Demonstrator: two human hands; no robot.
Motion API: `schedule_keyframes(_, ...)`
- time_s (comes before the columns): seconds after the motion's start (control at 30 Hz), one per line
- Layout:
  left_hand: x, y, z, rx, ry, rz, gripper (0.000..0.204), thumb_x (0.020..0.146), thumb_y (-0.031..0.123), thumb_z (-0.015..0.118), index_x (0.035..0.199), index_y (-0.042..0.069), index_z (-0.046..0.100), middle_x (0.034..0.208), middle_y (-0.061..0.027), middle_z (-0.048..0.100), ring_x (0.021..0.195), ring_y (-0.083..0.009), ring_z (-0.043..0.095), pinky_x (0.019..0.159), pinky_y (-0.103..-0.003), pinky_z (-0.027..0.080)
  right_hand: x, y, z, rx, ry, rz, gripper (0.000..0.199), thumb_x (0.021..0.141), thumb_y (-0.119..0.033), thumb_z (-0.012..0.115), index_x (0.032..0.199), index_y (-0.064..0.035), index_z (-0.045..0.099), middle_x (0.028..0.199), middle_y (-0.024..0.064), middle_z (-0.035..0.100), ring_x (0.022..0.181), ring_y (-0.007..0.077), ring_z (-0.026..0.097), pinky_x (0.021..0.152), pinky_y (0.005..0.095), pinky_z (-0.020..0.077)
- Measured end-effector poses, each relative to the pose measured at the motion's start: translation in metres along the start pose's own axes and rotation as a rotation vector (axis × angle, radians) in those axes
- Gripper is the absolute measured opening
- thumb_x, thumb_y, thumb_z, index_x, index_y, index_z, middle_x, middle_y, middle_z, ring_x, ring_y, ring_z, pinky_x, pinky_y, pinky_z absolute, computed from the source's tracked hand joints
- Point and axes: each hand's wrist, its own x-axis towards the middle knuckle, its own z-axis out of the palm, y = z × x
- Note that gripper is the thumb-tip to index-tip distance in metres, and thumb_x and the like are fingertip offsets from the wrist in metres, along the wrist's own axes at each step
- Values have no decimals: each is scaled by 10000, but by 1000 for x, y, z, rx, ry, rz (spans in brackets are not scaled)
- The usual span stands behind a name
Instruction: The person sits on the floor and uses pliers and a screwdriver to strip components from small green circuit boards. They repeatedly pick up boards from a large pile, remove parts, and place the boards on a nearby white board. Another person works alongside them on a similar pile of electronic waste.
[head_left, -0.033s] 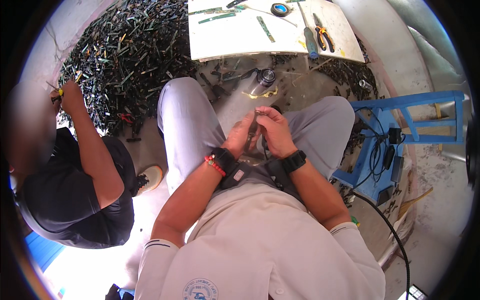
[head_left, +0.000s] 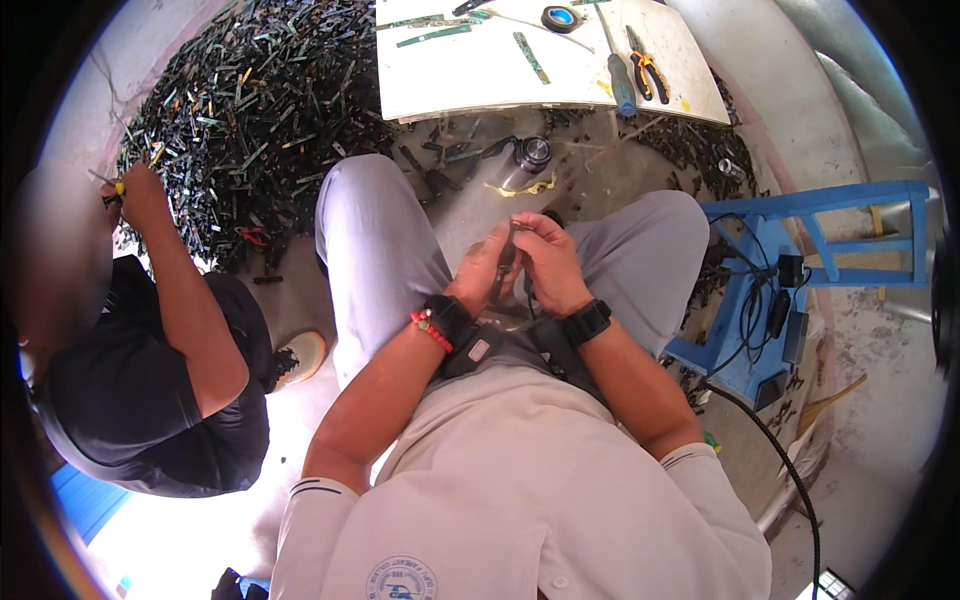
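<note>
Between my knees, my two hands meet over a small dark narrow strip (head_left: 506,258). My left hand (head_left: 480,268) is closed around its side, fingers bent. My right hand (head_left: 553,262) pinches at its upper end, thumb and fingertips close together. Fingers cover much of the strip, so its exact kind cannot be made out. It resembles the dark strips in the big pile (head_left: 270,110) at the far left. Beyond my hands, a dark-lidded bottle (head_left: 533,155) stands on the floor.
A white board (head_left: 470,85) holds a screwdriver (head_left: 621,85), pliers (head_left: 648,72), a tape roll (head_left: 562,19) and green strips. At right stands a blue stool (head_left: 735,335) with black cables. At left another person (head_left: 140,370) holds a yellow-handled tool (head_left: 121,187).
</note>
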Motion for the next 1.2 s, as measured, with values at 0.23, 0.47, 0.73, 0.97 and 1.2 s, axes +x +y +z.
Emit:
schedule_keyframes(0.23, 2, 0, -5, -114, -30, -15, 560, 969, 617, 383, 718, 126, 480, 576, 26, 413, 443, -95, 339, 420, -242, 277, 2, 9, 5, -124, 54, -70, 270, 904, -31, 589, 1171, 0, 613, 917, 13, 633, 686, 74, 546, 607, 223, 462)
schedule_keyframes(0.47, 3, -1, -7, -171, -48, -61, 557, 965, 617, 385, 741, 121, 499, 597, 25, 442, 451, -91, 351, 424, -244, 263, -1, 10, 9, -152, 74, -112, 278, 915, -47, 590, 1187, 4, 618, 869, 6, 621, 662, 67, 523, 590, 222, 452)
schedule_keyframes(0.73, 4, 1, -3, -261, -26, -141, 557, 969, 617, 365, 709, 136, 472, 570, 31, 402, 435, -101, 328, 413, -253, 257, -4, 3, 13, -212, 60, -73, 287, 912, -39, 566, 1188, 12, 624, 853, 1, 619, 674, 62, 525, 618, 212, 455)
schedule_keyframes(0.97, -3, 5, -7, -401, -210, -83, 527, 971, 587, 380, 680, 149, 411, 564, 36, 349, 431, -104, 279, 409, -254, 243, -8, -1, 13, -200, -9, -56, 315, 933, -59, 551, 1230, 32, 604, 923, 12, 641, 784, 70, 569, 722, 216, 480)
schedule_keyframes(1.2, 1, 2, -15, -453, -327, -91, 507, 988, 558, 365, 725, 130, 433, 589, 19, 374, 427, -102, 273, 416, -248, 254, -7, -3, 13, -322, -15, -137, 308, 953, -81, 556, 1236, 29, 607, 916, 15, 653, 785, 72, 574, 717, 226, 486)
